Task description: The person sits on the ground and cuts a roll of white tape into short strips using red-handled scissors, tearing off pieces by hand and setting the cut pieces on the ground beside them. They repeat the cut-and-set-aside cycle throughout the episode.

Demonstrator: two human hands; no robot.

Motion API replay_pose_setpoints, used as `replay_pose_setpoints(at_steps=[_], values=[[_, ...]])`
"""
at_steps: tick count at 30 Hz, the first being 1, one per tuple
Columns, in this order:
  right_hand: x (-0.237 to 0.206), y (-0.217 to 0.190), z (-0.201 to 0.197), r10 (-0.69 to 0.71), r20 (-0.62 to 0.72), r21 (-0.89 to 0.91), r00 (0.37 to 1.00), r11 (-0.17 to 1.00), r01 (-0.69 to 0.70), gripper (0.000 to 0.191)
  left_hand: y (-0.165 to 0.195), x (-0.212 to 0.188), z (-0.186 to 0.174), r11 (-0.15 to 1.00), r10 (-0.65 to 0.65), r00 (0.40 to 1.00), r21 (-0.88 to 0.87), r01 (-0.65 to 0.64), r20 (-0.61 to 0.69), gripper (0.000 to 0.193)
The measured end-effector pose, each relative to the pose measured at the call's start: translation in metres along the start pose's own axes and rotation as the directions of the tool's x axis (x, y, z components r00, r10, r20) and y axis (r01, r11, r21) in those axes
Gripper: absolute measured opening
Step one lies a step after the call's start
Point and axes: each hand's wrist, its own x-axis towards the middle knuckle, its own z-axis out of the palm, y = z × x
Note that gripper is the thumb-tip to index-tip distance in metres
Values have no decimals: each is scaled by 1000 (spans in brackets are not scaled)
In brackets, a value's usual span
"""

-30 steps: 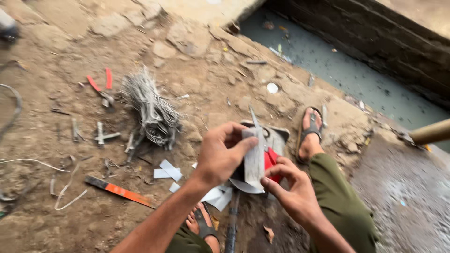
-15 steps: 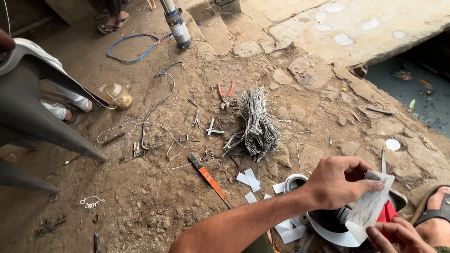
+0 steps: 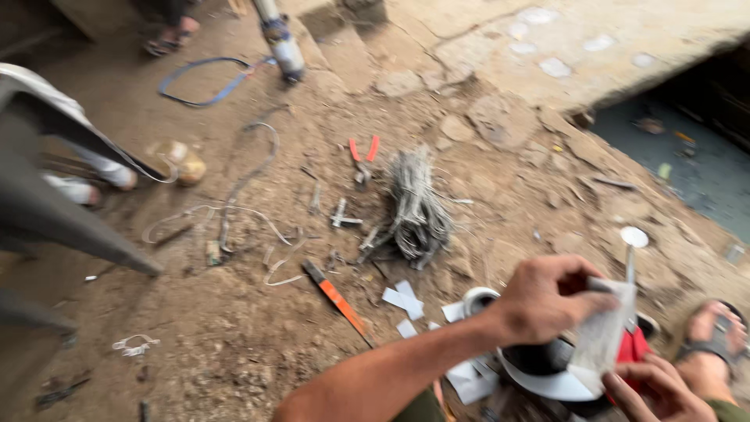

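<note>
The left hand (image 3: 547,301) was closed in a pinch on the upper edge of a pale, flat sheet (image 3: 601,340), thumb and fingers grasping it so that it hung down in front of a red object (image 3: 631,348), only partly visible. The right hand (image 3: 660,391) sat just below the sheet at the bottom edge of the view, its fingers curled up toward the sheet's lower corner; whether they actually gripped it could not be told through the blur. The sheet hung over a round white-rimmed part with a dark middle (image 3: 539,375) on the dirt ground. Taking the bundle of grey wire (image 3: 418,207) as landmark: the sheet was below and to the right of it, well apart; red-handled pliers (image 3: 363,156) lay just up-left of the bundle; an orange-and-black tool (image 3: 336,295) lay below-left of it; scraps of white paper (image 3: 402,299) lay directly below it. A sandalled foot (image 3: 715,336) rested far to the bundle's lower right, beside the sheet.
</note>
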Motion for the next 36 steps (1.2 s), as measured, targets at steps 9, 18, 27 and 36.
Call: replay_pose_setpoints(at_steps=[9,18,27,36], values=[[-22,-58,-42,354,28,324,935,882,-343,14,-15,4,12,960,-183,981,-202,193,63,18],[-19,-74,-63,377,-55,312,925,886,-343,9,1,-6,10,901,-377,907,-155,406,189,13],[-19,-74,-72,339,-46,192,939,926,-325,6,-6,-9,9,873,-426,851,-106,476,308,16],[-17,-87,-65,361,27,-100,932,929,-357,12,1,-9,5,885,-457,795,112,452,400,22]])
